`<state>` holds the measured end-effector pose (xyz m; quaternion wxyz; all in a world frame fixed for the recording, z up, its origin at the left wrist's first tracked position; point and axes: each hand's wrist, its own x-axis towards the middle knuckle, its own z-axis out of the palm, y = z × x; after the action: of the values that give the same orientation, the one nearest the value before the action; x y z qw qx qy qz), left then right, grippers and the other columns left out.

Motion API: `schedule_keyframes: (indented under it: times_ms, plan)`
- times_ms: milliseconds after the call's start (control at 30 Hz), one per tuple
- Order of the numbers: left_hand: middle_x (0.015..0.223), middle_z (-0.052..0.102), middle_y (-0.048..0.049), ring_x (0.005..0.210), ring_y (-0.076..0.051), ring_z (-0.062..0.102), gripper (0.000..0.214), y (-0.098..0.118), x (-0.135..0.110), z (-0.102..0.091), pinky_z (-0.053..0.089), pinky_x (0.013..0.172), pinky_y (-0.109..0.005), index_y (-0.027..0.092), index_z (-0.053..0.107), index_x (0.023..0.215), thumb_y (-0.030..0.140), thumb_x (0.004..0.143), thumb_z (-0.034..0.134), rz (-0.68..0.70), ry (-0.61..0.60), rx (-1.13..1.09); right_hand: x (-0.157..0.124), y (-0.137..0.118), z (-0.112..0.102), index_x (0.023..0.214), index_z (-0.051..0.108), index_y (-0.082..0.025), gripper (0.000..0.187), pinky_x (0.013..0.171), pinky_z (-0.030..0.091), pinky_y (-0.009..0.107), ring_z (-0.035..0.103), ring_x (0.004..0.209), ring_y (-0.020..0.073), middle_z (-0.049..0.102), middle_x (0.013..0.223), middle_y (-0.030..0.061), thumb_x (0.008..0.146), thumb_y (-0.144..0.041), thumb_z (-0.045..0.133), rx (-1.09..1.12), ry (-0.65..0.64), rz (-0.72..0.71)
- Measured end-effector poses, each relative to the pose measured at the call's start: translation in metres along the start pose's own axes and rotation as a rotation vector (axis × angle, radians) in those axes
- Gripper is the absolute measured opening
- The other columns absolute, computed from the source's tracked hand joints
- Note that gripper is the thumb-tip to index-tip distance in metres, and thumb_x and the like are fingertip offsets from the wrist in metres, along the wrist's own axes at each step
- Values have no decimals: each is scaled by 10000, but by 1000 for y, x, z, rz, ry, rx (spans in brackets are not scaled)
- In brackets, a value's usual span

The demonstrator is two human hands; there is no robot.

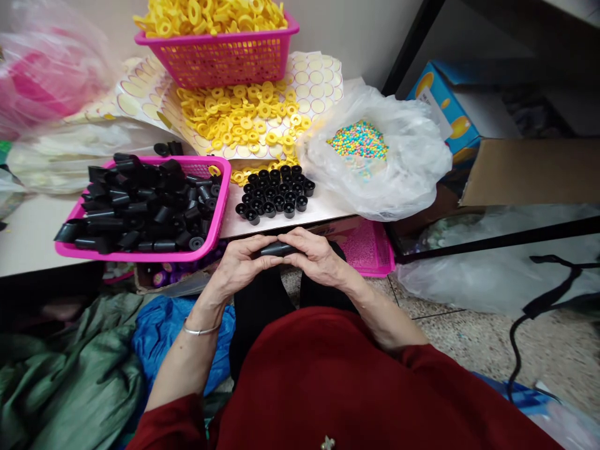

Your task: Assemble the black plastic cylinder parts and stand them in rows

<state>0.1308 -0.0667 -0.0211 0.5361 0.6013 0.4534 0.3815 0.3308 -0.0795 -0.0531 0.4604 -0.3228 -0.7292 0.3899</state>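
My left hand (244, 259) and my right hand (312, 251) meet above my lap, just off the table's front edge. Between them lies a black plastic tube (277, 249), gripped from both ends by fingers and thumbs. My fingers cover its ends. On the table beyond, small black plastic cups (280, 203) stand close together with their hollow sides up. To the left, a pink basket (219, 212) is heaped with black plastic tubes (140, 206). Yellow ring-shaped plastic pieces (244, 119) lie in a loose pile behind the cups.
A second pink basket (220, 59) full of yellow pieces stands at the back on circle-printed sheets (321, 81). An open plastic bag (412, 156) of tiny coloured beads (360, 141) sits right. Below are a pink tray (387, 253) and a cardboard box (529, 172).
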Motion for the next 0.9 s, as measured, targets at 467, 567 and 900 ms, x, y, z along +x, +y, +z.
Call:
schedule_keyframes:
  times_ms: [467, 567, 900]
  plan:
    - [1012, 737, -102, 888, -218, 681, 540, -43, -13, 24, 570, 823, -366, 149, 728, 1063, 403, 603, 854, -44, 90, -55, -9, 7, 5, 1091, 677, -143, 231, 986, 520, 458, 598, 1146, 254, 639, 1213, 174, 921, -259, 573, -184, -81, -63]
    - [1023, 705, -86, 901, -199, 657, 483, -58, -12, 28, 552, 804, -340, 172, 704, 1076, 440, 684, 792, 66, 69, 60, -13, 10, 9, 1106, 652, -144, 232, 942, 539, 397, 614, 1093, 216, 636, 1174, 146, 901, -226, 583, -44, -33, 19]
    - [804, 554, -10, 699, -156, 520, 277, -89, 44, 49, 454, 693, -293, 180, 667, 928, 329, 711, 754, 139, 635, 466, -11, 61, 12, 1063, 593, -153, 278, 619, 535, 287, 575, 720, 140, 569, 1036, 85, 832, -307, 594, -161, 422, 377]
